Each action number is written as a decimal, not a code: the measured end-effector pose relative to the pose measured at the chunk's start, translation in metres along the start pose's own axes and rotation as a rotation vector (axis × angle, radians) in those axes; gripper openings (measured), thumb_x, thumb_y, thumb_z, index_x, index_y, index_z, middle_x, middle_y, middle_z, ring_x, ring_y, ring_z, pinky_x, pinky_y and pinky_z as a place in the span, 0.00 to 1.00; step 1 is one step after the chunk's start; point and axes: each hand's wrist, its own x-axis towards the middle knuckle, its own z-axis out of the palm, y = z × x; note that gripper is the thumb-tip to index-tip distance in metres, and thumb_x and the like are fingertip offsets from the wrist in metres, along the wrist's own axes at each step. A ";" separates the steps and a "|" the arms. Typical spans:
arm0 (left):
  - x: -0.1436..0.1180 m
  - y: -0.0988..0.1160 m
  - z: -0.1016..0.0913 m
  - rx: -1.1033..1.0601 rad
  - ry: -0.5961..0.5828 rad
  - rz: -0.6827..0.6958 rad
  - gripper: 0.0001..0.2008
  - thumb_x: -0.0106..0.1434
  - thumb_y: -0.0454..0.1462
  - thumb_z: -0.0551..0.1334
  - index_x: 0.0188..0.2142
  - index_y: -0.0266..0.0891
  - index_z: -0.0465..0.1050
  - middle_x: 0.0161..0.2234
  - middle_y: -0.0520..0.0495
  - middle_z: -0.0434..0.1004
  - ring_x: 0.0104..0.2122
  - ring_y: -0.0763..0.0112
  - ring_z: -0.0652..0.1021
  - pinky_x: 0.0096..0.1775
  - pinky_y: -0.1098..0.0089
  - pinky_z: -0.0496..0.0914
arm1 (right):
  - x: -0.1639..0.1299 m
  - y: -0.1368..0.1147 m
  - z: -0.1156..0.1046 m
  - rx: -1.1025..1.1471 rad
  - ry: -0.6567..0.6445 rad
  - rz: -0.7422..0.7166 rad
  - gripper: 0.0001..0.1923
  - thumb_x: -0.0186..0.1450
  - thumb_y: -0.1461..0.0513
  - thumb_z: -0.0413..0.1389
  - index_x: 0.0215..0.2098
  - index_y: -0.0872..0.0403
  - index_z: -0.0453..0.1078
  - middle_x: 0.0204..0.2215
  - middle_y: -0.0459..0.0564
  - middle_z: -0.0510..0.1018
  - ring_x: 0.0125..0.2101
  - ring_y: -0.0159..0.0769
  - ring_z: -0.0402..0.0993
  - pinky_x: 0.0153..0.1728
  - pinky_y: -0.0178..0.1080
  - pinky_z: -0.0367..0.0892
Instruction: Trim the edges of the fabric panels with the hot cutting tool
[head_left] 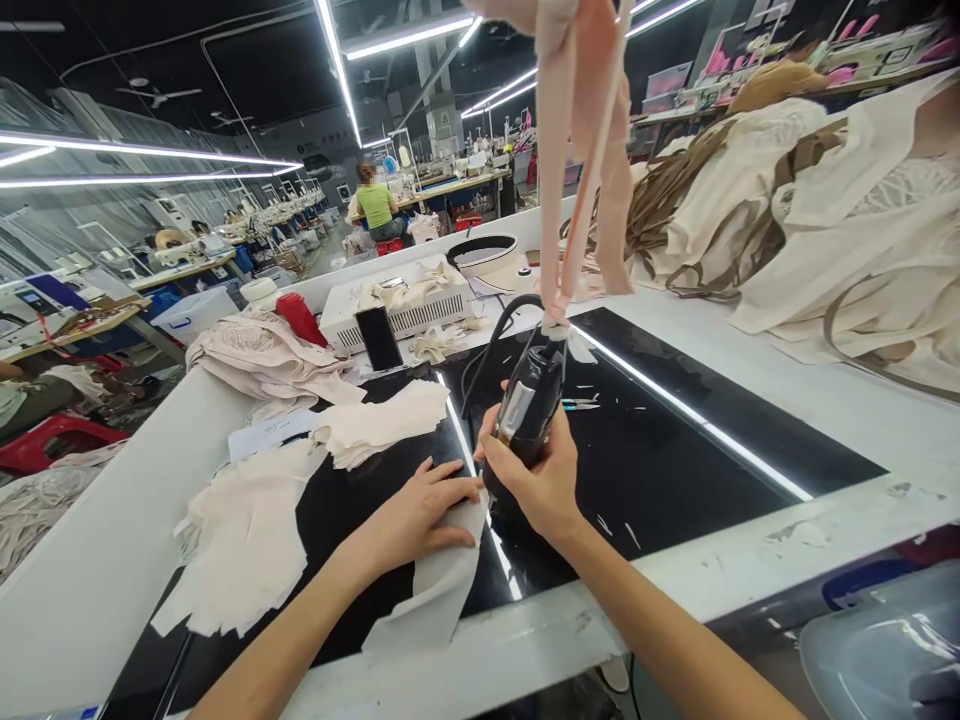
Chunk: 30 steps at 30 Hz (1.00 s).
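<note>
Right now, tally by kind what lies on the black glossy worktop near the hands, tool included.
Black handheld electric tool with cord, gripped by the right hand: 1
Pale grey cut fabric piece under the left hand: 1
Stacks of cream cut fabric pieces: 2
Small thread snips: 1
Total: 5

- This is a garment factory floor, a large sewing workshop.
- Long rows of sewing stations (450,185) run back into the hall, under strip lights (150,152) hung from a dark ceiling.
- A person in a green top (376,205) sits at one bench with their back turned.
- Heaps of cream fabric (825,220) and cut pale pieces (247,540) lie on a white table (82,590) with a glossy black top.
</note>
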 end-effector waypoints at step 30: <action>-0.008 -0.004 0.002 0.039 0.017 -0.023 0.17 0.73 0.44 0.77 0.56 0.47 0.78 0.66 0.41 0.82 0.75 0.45 0.71 0.76 0.22 0.52 | -0.001 0.013 0.011 -0.011 0.011 -0.020 0.22 0.65 0.54 0.70 0.53 0.45 0.69 0.34 0.41 0.76 0.30 0.35 0.73 0.33 0.40 0.77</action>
